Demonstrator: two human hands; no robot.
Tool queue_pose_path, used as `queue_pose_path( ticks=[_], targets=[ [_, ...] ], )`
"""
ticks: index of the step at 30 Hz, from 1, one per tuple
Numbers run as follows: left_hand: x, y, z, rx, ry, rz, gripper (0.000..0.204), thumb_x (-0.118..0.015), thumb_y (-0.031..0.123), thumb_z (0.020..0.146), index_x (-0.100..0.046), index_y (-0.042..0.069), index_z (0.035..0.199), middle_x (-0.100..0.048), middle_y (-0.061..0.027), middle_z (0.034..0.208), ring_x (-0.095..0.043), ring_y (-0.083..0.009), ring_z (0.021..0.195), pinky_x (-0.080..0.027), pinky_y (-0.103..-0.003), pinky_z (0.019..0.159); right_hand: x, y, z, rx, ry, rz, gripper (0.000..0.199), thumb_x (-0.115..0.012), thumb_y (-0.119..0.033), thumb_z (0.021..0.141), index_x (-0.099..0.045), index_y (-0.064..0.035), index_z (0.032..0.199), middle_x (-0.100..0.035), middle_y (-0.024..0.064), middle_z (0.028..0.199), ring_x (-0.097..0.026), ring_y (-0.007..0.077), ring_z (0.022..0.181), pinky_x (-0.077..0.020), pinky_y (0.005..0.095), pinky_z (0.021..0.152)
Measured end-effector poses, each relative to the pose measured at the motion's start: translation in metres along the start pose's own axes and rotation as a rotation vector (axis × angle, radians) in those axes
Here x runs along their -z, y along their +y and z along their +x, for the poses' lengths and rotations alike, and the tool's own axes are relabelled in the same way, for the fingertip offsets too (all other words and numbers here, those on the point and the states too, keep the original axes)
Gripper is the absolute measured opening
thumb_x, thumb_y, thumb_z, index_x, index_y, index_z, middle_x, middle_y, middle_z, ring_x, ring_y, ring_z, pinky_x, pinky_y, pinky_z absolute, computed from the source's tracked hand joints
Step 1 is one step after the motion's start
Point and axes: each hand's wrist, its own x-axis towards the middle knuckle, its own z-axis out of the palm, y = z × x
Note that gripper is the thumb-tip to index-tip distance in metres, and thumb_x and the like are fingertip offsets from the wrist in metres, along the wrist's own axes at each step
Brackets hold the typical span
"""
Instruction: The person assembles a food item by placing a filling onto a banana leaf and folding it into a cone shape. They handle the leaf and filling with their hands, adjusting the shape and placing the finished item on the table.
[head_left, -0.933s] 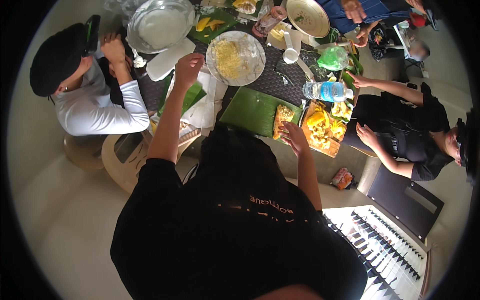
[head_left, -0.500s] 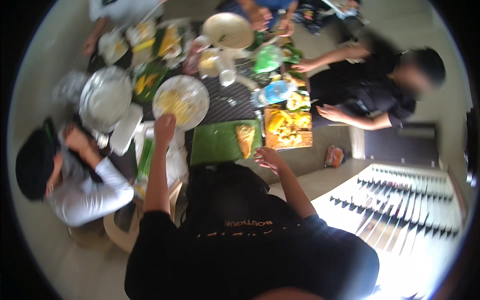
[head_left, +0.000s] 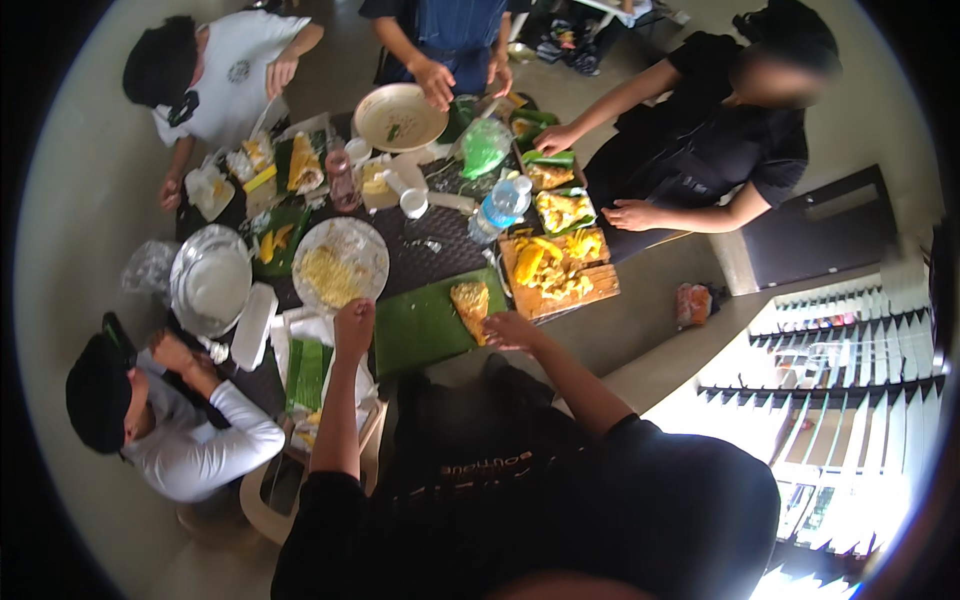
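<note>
A green banana leaf lies on the table in front of me, bearing a flat, golden-brown wedge of food. My right hand is at the right edge of this wedge, fingers extended and fingertips touching or very near it. Closed, my left hand hovers between the leaf's left end and a white plate. Whatever its fingers hold, if anything, is hidden. Pale yellow shreds are heaped on that plate.
Right of the leaf, a wooden board carries yellow fruit pieces, with a water bottle behind. A metal basin and a white foam container stand left. Co-workers surround the table; one rests a hand near the board.
My left hand has come off the shreds toward the plate's near rim and the leaf. My right hand has moved in to the wedge's edge. The whole view has shifted.
</note>
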Motion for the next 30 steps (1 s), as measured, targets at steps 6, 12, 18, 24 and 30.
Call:
queue_pose_path(
  ticks=[6, 12, 18, 24, 30],
  targets=[
    [-0.024, -0.007, -0.036, 0.035, 0.143, 0.084, 0.013, -0.061, 0.013, 0.083, -0.065, 0.003, 0.09, -0.067, -0.0119, 0.082, -0.065, -0.0228, 0.076, -0.05, -0.03, 0.069, 0.027, 0.024, -0.012, 0.07, -0.068, 0.016, 0.034, -0.055, -0.036, 0.089, -0.056, -0.0097, 0.111, -0.062, 0.0009, 0.098, -0.06, 0.0107, 0.081, -0.048, 0.0259, 0.069],
    [-0.095, 0.006, -0.087, -0.046, 0.187, 0.218, 0.019, -0.06, 0.018, 0.082, -0.066, 0.003, 0.091, -0.066, -0.0119, 0.083, -0.064, -0.0241, 0.079, -0.05, -0.034, 0.072, 0.079, 0.074, -0.015, 0.109, -0.266, 0.303, 0.029, -0.054, -0.025, 0.089, -0.053, -0.0084, 0.112, -0.06, 0.0027, 0.097, -0.061, 0.0132, 0.081, -0.0477, 0.0269, 0.065],
    [-0.159, 0.048, -0.166, 0.22, 0.174, 0.064, 0.019, -0.059, 0.018, 0.08, -0.067, 0.003, 0.09, -0.067, -0.0116, 0.084, -0.065, -0.0225, 0.079, -0.051, -0.032, 0.073, 0.132, 0.108, -0.06, 0.012, -0.329, 0.484, 0.031, -0.057, -0.03, 0.089, -0.054, -0.01, 0.112, -0.056, 0.0042, 0.102, -0.055, 0.0157, 0.09, -0.0461, 0.0296, 0.079],
    [-0.168, 0.077, -0.201, 0.204, 0.007, 0.121, 0.022, -0.06, 0.014, 0.082, -0.063, 0.001, 0.099, -0.067, -0.0081, 0.084, -0.064, -0.0153, 0.073, -0.051, -0.028, 0.068, 0.153, 0.134, -0.075, 0.014, -0.389, 0.48, 0.032, -0.058, -0.029, 0.088, -0.053, -0.009, 0.113, -0.056, 0.0053, 0.102, -0.055, 0.0159, 0.09, -0.0463, 0.0302, 0.079],
    [-0.145, 0.048, -0.218, 0.283, 0.075, 0.068, 0.023, -0.059, 0.015, 0.082, -0.064, 0.001, 0.1, -0.066, -0.0076, 0.084, -0.063, -0.0143, 0.07, -0.051, -0.028, 0.066, 0.133, 0.143, -0.086, 0.05, -0.403, 0.425, 0.035, -0.057, -0.03, 0.088, -0.052, -0.0084, 0.115, -0.057, 0.0044, 0.101, -0.055, 0.0157, 0.089, -0.046, 0.0297, 0.077]
  ],
)
